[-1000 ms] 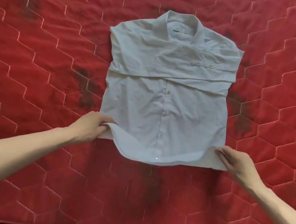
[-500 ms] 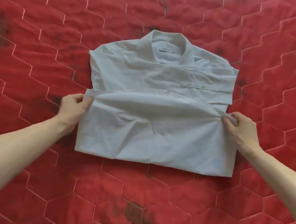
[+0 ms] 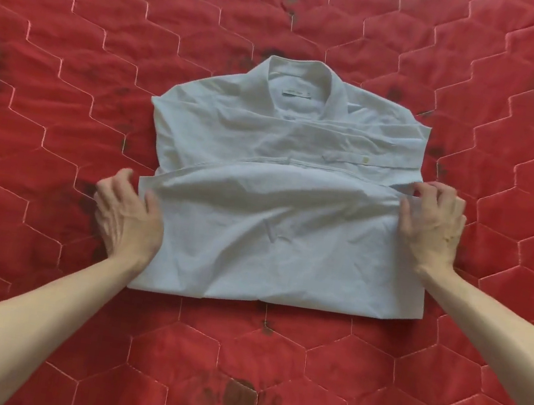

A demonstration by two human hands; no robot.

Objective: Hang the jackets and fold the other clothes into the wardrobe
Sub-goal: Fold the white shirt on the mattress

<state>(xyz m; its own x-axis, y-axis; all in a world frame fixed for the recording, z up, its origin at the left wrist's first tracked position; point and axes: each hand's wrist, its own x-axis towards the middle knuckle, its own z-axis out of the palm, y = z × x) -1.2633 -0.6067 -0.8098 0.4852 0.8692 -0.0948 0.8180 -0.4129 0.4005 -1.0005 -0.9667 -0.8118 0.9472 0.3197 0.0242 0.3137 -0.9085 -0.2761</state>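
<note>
You are holding the white shirt [image 3: 274,238] flat on the red quilted cover [image 3: 70,69], hem folded up toward the collar. Your left hand [image 3: 129,213] is gripping the fold's left edge; your right hand [image 3: 433,227] is apparently pinching its right corner, fingers curled

Hands [image 3: 129,213] [image 3: 431,227] on half-folded shirt [image 3: 274,238]

Two bare forearms reach into view from the lower corners, uncovered from the frame's edge to the wrists, with no sleeve cuff showing on either. The left hand [image 3: 127,212] and the right hand [image 3: 434,224] wear no gloves. Neither wrist seems to carry a watch or band, though fine detail is soft.
</note>
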